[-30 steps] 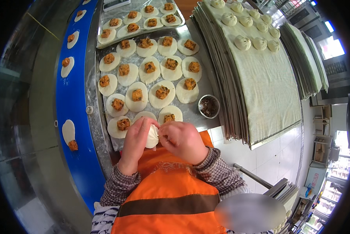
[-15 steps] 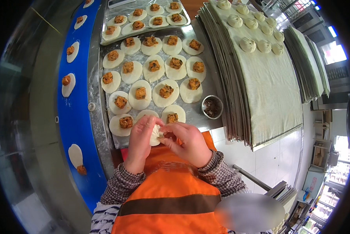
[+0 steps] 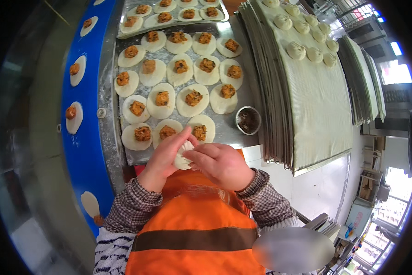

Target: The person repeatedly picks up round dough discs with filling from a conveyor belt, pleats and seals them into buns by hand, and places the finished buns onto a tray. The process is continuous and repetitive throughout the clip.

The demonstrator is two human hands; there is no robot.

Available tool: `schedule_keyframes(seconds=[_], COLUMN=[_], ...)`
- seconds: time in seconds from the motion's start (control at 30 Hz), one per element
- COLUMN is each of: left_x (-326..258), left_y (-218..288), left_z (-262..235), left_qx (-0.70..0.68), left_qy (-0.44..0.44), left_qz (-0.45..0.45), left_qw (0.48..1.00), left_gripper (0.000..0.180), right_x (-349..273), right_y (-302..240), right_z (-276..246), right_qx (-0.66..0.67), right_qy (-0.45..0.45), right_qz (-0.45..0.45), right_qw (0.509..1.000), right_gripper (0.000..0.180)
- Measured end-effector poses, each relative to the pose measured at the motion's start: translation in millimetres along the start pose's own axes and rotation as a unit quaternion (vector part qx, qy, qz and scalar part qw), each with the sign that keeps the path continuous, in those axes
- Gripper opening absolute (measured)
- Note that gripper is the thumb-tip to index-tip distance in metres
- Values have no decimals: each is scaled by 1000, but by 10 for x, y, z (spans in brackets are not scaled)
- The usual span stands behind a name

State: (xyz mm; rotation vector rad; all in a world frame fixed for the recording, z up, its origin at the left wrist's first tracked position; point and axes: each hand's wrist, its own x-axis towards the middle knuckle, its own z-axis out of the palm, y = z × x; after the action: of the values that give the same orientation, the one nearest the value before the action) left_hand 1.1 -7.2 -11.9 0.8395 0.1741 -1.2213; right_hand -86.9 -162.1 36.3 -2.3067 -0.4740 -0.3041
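Observation:
A white dough bun (image 3: pixel 183 157) with a pleated top sits between my two hands, just in front of my orange apron. My left hand (image 3: pixel 165 155) is curved around its left side, thumb and fingers holding it. The fingers of my right hand (image 3: pixel 221 163) are closed on the bun's gathered edge from the right. Beyond my hands, several flat dough rounds topped with orange-brown filling, such as one round (image 3: pixel 192 101), lie in rows on the metal table (image 3: pixel 224 120). A small metal bowl (image 3: pixel 248 120) with dark contents stands to their right.
To the left runs a blue belt (image 3: pixel 84 158) carrying spaced dough rounds with filling. A tray (image 3: pixel 224 16) of more rounds stands at the far end. On the right is a tall stack of cloth-covered trays (image 3: pixel 318 119), with several pleated buns (image 3: pixel 296 51) on top.
My right hand has closed in over the bun, and its pleated top looks more gathered. The whole view has shifted slightly; rounds on the belt show at slightly different places.

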Motion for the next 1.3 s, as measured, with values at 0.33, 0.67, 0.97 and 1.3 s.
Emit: schedule_keyframes(seconds=[0.33, 0.67, 0.97, 1.3], left_x=[-21, 318, 473, 523], left_y=[-183, 51, 132, 134], left_z=[155, 232, 89, 55], left_qx=[161, -52, -136, -128], left_qy=[42, 58, 1, -2], left_qz=[148, 41, 10, 22], left_qw=[975, 996, 991, 992], left_gripper=[43, 67, 64, 62], right_x=[-78, -470, -483, -432], right_y=[15, 881, 1293, 1313], right_z=[82, -268, -85, -120], right_qx=[54, -133, -174, -186], right_qy=[115, 159, 53, 18], right_qz=[116, 364, 386, 365], right_qw=[985, 908, 904, 912], right_gripper=[17, 12, 6, 8])
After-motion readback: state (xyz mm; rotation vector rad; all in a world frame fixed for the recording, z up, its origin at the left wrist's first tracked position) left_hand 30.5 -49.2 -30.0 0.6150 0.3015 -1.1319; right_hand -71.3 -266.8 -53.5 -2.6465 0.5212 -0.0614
